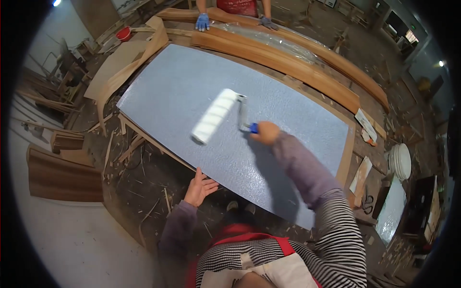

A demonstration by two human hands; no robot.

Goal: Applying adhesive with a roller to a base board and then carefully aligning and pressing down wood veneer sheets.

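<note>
A paint roller [213, 116] with a white striped sleeve and a blue handle is in my right hand [265, 132], fingers wrapped round the grip. It is over the middle of a large grey-blue panel [182, 77] whose surface glistens as if wet. I cannot tell whether the sleeve touches the panel. By the panel's near edge is my left hand [199, 188], palm up with the fingers stretched out and the tips close to the edge. Nothing lies in that hand.
Wood veneer strips [273, 62] lie along the far side, where another person's blue-gloved hand [202, 22] rests. To the right are a white bucket [400, 161], scissors [368, 199] and a scraper [367, 127]. More veneer [65, 175] lies at left; a red bowl [123, 33] stands behind.
</note>
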